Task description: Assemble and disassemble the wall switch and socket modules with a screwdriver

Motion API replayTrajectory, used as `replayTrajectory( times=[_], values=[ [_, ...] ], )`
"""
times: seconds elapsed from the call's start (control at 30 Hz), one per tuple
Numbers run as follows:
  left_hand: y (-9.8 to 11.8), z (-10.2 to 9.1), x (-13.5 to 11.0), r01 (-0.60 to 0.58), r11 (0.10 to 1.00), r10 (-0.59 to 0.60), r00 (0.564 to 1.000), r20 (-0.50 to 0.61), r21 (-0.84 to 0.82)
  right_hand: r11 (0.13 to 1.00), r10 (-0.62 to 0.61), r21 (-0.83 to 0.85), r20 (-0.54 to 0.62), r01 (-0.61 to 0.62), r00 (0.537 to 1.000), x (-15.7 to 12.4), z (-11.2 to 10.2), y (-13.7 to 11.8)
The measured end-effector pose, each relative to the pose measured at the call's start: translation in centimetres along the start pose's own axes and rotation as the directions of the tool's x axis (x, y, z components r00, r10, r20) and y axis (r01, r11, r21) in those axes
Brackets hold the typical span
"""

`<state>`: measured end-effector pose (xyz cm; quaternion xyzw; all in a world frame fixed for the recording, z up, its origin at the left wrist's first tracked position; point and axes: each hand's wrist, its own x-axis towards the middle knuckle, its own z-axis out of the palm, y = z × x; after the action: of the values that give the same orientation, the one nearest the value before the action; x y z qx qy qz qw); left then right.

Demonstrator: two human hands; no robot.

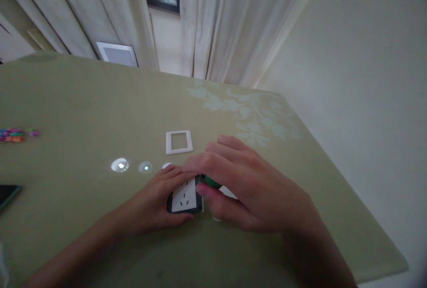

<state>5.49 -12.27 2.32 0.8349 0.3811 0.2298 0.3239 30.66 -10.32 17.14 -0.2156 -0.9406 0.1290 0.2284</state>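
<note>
A white wall socket (pixel 184 196) with a dark backing lies on the green table (pixel 100 110), its slots facing up. My left hand (pixel 156 203) grips it from the left side, fingers curled round its edges. My right hand (pixel 240 185) is closed over a small green-handled tool (pixel 209 181) pressed against the socket's right edge; its tip is hidden by my fingers. A white square cover frame (pixel 179 141) lies flat just beyond both hands.
Colourful small items (pixel 15 135) lie at the table's far left, and a dark phone (pixel 8 193) sits at the left edge. Bright light spots (pixel 120 165) reflect on the tabletop. Curtains (pixel 216 21) and a wall (pixel 360 79) stand beyond the table's far and right edges.
</note>
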Motion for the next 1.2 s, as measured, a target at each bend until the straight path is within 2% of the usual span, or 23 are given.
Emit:
replayTrajectory(
  times=[0.07, 0.1, 0.17, 0.2, 0.27, 0.33, 0.4, 0.47, 0.53, 0.57, 0.63, 0.7, 0.73, 0.8, 0.9, 0.93, 1.1, 1.2],
  values=[
    [-0.3, 0.1, 0.0, -0.029, 0.999, 0.029, 1.0, 0.012, 0.02, 0.973, 0.158, -0.157, -0.066, -0.167, 0.985, -0.3, -0.2, -0.2],
    [-0.5, 0.2, -0.1, -0.04, 0.999, 0.039, 0.999, 0.019, 0.031, 0.929, 0.241, -0.255, -0.133, -0.268, 0.961, -0.5, -0.2, -0.3],
    [-0.8, 0.3, 0.0, -0.052, 0.997, 0.05, 0.998, 0.025, 0.049, 0.858, 0.317, -0.35, -0.214, -0.376, 0.924, -0.7, -0.3, -0.4],
    [-0.9, 0.3, 0.0, -0.058, 0.997, 0.057, 0.998, 0.027, 0.05, 0.874, 0.302, -0.335, -0.192, -0.351, 0.934, -0.8, -0.4, -0.5],
    [-0.9, 0.3, 0.0, -0.068, 0.997, 0.067, 0.997, 0.028, 0.034, 0.96, 0.173, -0.211, -0.064, -0.183, 0.983, -0.8, -0.6, -0.5],
    [-0.9, 0.3, 0.0, -0.066, 0.998, 0.066, 0.998, 0.026, 0.016, 0.992, 0.071, -0.106, 0.022, -0.069, 0.997, -0.7, -0.7, -0.5],
    [-1.0, 0.3, -0.1, -0.059, 0.998, 0.059, 0.998, 0.023, 0.01, 0.981, 0.127, -0.145, -0.007, -0.126, 0.992, -0.6, -0.5, -0.3],
    [-1.1, 0.3, -0.1, -0.061, 0.998, 0.061, 0.998, 0.022, 0.013, 0.924, 0.246, -0.265, -0.14, -0.276, 0.959, -0.5, 0.0, -0.1],
    [-1.1, 0.4, -0.1, -0.07, 0.997, 0.07, 0.997, 0.018, 0.01, 0.89, 0.268, -0.317, -0.215, -0.327, 0.939, -0.3, 0.4, 0.1],
    [-1.0, 0.3, -0.1, -0.063, 0.998, 0.063, 0.998, 0.021, 0.003, 0.91, 0.232, -0.3, -0.205, -0.286, 0.951, -0.2, 0.6, 0.1],
    [-0.7, 0.3, 0.0, -0.038, 0.999, 0.039, 0.998, 0.039, -0.027, 0.976, 0.093, -0.187, -0.116, -0.114, 0.989, 0.0, 0.8, 0.1],
    [-0.4, 0.2, 0.0, -0.007, 0.998, 0.012, 0.997, 0.073, -0.061, 0.999, -0.039, -0.034, -0.058, 0.037, 0.998, 0.2, 0.9, -0.1],
    [-0.3, 0.1, 0.0, 0.002, 0.998, 0.003, 0.997, 0.083, -0.068, 0.999, -0.053, 0.004, -0.058, 0.054, 0.997, 0.2, 0.8, -0.2],
    [-0.3, 0.1, 0.1, -0.004, 0.998, 0.008, 0.997, 0.077, -0.058, 0.999, 0.023, -0.037, -0.076, -0.026, 0.997, 0.2, 0.8, -0.3],
    [-0.4, -0.1, 0.1, -0.025, 0.999, 0.026, 0.998, 0.064, -0.023, 0.935, 0.206, -0.253, -0.176, -0.246, 0.963, 0.0, 0.6, -0.2],
    [-0.3, -0.1, 0.1, -0.026, 1.0, 0.027, 0.997, 0.07, -0.017, 0.928, 0.22, -0.263, -0.182, -0.263, 0.959, 0.0, 0.5, -0.1],
    [0.1, -0.3, 0.1, 0.012, 0.999, -0.009, 0.997, 0.078, -0.04, 0.999, 0.042, -0.003, -0.069, -0.042, 0.997, 0.1, 0.3, -0.4],
    [-0.1, -0.2, 0.0, -0.008, 0.999, 0.011, 0.998, 0.067, -0.04, 0.997, 0.067, 0.031, -0.049, -0.066, 0.997, 0.0, 0.3, -0.7]
  ],
)
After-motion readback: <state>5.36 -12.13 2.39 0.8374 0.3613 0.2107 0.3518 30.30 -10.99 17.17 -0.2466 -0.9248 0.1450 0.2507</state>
